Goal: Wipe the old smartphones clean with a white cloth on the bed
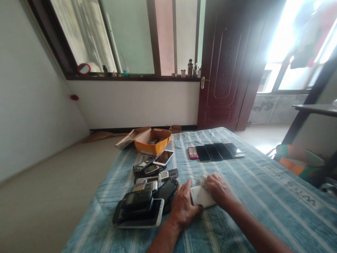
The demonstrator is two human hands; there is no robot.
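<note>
A white phone (201, 197) lies back side up on the blue striped cloth in front of me. My left hand (183, 205) grips its left edge, with the thumb at the near end and the fingers at the far end. My right hand (218, 189) presses a crumpled pale tissue (203, 180) onto the phone's far right part; the fingers partly hide it. Left of my left hand is a heap of old phones, with a black phone (166, 189) closest to it and a silver-edged phone (147, 219) under several dark ones.
An open orange box (155, 144) with things inside stands at the table's far left. A pink phone (192, 153) and several dark phones (213, 152) lie in a row beyond my hands. The striped cloth (252, 196) covers the table. A dark red door (223, 70) stands behind.
</note>
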